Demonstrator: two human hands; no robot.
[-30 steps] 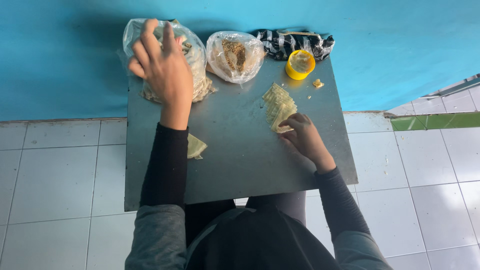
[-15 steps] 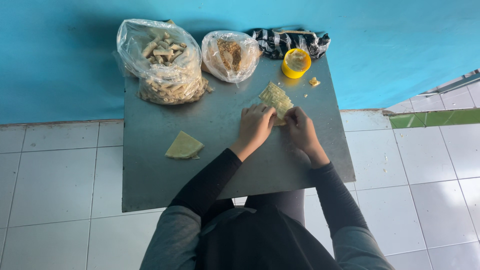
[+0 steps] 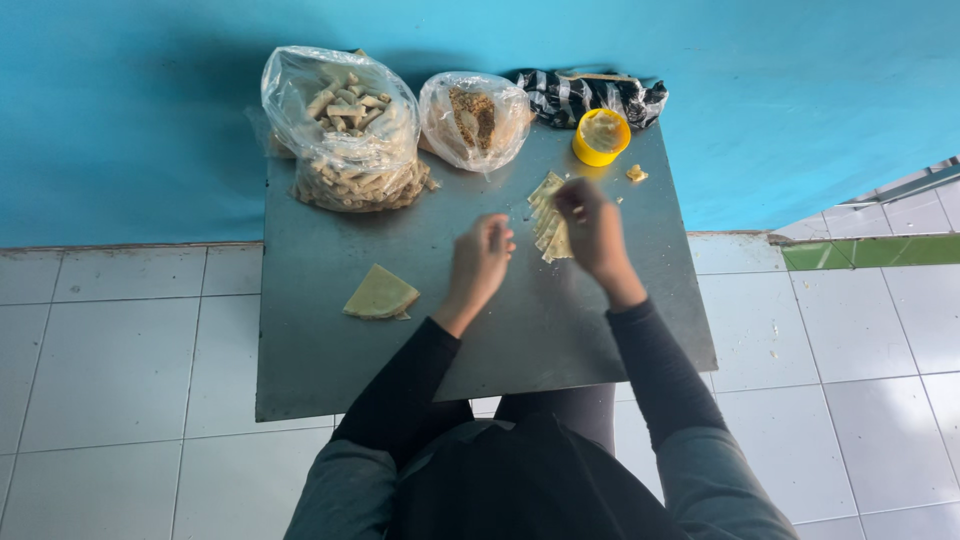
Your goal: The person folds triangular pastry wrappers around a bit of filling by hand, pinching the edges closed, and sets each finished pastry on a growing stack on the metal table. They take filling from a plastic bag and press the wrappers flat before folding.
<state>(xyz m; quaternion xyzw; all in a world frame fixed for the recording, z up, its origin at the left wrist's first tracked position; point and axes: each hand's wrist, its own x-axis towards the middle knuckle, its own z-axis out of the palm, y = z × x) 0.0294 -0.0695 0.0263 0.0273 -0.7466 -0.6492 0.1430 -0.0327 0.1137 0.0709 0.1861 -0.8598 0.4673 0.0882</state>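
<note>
My right hand (image 3: 592, 232) hovers over a fanned stack of pale yellow wrapper sheets (image 3: 547, 212) on the grey metal table (image 3: 320, 350), its fingers pinched at the stack's top edge. Just left of that stack is my left hand (image 3: 481, 262), fingers curled loosely and apparently holding nothing. A folded triangular wrapper (image 3: 380, 294) lies apart on the table's left side.
At the table's far edge stand a large clear bag of rolled pastries (image 3: 345, 132), a smaller clear bag of brownish filling (image 3: 474, 118), a yellow cup (image 3: 601, 136) and a black-and-white bag (image 3: 590, 95). A blue wall rises behind; white floor tiles surround the table.
My left hand came back from the large bag to the wrapper stack, then drew slightly left. My right hand rose onto the stack's top. A folded triangle now lies at left.
</note>
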